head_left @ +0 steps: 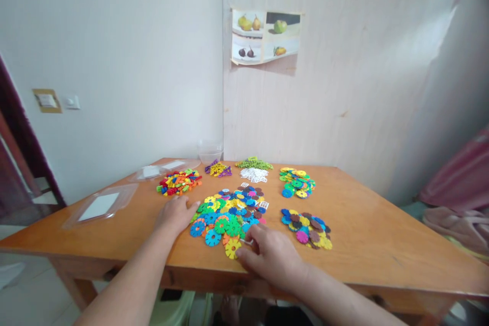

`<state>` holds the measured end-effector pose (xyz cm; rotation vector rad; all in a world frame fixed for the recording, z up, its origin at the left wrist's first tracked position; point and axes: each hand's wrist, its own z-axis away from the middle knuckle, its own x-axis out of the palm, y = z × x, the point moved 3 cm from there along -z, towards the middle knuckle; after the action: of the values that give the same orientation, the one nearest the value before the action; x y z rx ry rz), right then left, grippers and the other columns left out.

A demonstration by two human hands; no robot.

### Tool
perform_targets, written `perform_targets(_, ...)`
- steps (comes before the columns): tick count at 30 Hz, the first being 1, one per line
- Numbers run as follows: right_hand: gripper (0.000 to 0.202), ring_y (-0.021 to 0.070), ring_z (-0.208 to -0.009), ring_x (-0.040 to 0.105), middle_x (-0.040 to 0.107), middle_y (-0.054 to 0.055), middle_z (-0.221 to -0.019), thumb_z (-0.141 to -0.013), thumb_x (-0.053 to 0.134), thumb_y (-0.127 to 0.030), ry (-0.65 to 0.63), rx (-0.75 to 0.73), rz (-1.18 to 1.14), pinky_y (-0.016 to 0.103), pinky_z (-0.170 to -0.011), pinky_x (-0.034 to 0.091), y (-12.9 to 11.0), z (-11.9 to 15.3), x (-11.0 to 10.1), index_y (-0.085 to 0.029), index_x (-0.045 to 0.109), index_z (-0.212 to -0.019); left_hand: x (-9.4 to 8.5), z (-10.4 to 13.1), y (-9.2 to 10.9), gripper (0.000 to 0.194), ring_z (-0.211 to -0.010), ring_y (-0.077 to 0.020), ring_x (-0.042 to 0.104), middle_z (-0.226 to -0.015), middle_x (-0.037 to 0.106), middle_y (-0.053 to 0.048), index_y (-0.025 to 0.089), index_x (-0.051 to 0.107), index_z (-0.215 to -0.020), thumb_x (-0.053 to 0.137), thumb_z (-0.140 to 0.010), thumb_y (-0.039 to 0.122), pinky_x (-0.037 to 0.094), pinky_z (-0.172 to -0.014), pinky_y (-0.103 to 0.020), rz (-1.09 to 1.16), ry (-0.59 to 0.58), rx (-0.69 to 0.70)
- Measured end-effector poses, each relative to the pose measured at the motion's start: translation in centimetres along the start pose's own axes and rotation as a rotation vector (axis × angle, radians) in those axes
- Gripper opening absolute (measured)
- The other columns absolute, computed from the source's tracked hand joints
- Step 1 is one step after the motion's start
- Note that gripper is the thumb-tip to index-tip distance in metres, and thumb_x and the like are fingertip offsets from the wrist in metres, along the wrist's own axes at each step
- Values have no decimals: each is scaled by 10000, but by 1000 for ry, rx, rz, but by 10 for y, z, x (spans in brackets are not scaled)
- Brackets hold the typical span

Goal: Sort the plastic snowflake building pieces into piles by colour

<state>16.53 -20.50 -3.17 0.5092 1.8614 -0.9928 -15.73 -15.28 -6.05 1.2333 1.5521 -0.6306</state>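
Note:
A large mixed pile of notched plastic discs (233, 209) lies in the middle of the wooden table. My left hand (175, 215) rests at the pile's left edge, its thumb apart from the other fingers and nothing seen in it. At the lower right of the pile is my right hand (267, 253), fingers bent around a thin white piece (247, 242), with the thumb beside a yellow disc (233, 248). Two smaller disc piles lie to the right, one farther back (298, 182) and one nearer (306, 229).
Red, yellow and orange blocks (179, 182) sit at the left. Behind are purple and yellow pieces (218, 168), green pieces (254, 164), white frames (253, 175) and a clear bowl (210, 153). Clear trays (100, 206) lie along the table's left side.

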Motion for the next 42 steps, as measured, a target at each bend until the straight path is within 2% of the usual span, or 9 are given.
perform_targets(3,418,228,-788,633,704,62,-932,-763,631,-611,-7,20,98,285,-601,318,-14,-5,10,-227,632,-927,-1,1,0,577,-991,-274,642,-1090,689,-142,188,670,-985,372,-864,667,453,-772,-324,4,1,4)
perform_targets(7,426,252,-824,641,708,79,-956,-735,641,-600,-44,73,111,291,-602,326,-19,-14,17,-222,626,-931,-1,0,0,591,-1016,-289,637,-1121,683,-157,170,672,-1028,380,-861,656,461,-795,-340,21,-12,-3)
perform_targets(11,344,210,-778,621,707,31,-894,-704,684,-496,-20,102,1,267,-568,291,-13,-18,20,-237,608,-918,-1,-1,-2,622,-1032,-305,634,-1122,679,-168,152,675,-1046,363,-862,658,464,-823,-365,20,-20,-3)
perform_targets(16,72,112,-622,531,629,-31,-703,-764,603,-273,1,65,-285,214,-522,284,2,-26,13,-214,562,-768,0,-3,-5,660,-1051,-319,631,-1150,675,-175,141,672,-1096,368,-850,673,468,-837,-382,45,-30,-11)
perform_targets(21,111,96,-538,508,570,-36,-602,-789,580,-281,115,133,-551,197,-491,326,54,-56,-27,-189,568,-729,-1,-3,-6,661,-1038,-318,636,-1149,676,-167,149,679,-1078,373,-840,685,473,-823,-379,79,-51,-21)
perform_targets(26,166,82,-462,500,615,-3,-576,-790,582,-267,385,495,-630,196,-452,343,149,-81,-77,-166,583,-659,1,-5,-8,704,-1092,-322,617,-1194,658,-178,127,650,-1150,364,-839,691,468,-862,-384,85,-64,-35)
perform_targets(30,169,84,-429,481,592,5,-523,-771,598,-221,472,633,-609,202,-428,340,205,-83,-94,-165,556,-617,5,-7,-11,703,-1097,-321,615,-1195,656,-174,131,655,-1126,367,-830,701,465,-883,-385,100,-59,-30)
perform_targets(33,163,84,-407,470,586,6,-509,-759,612,-211,476,693,-632,199,-394,311,221,-82,-90,-168,543,-618,4,-6,-12,690,-1081,-327,620,-1189,661,-173,136,661,-1115,390,-819,698,466,-879,-395,106,-45,-34)
perform_targets(42,150,84,-313,405,551,7,-418,-756,628,-199,429,788,-731,182,-317,226,237,-84,-69,-182,533,-641,4,-6,-11,697,-1109,-324,610,-1214,647,-174,149,653,-1117,370,-825,715,456,-899,-403,101,-61,-38)
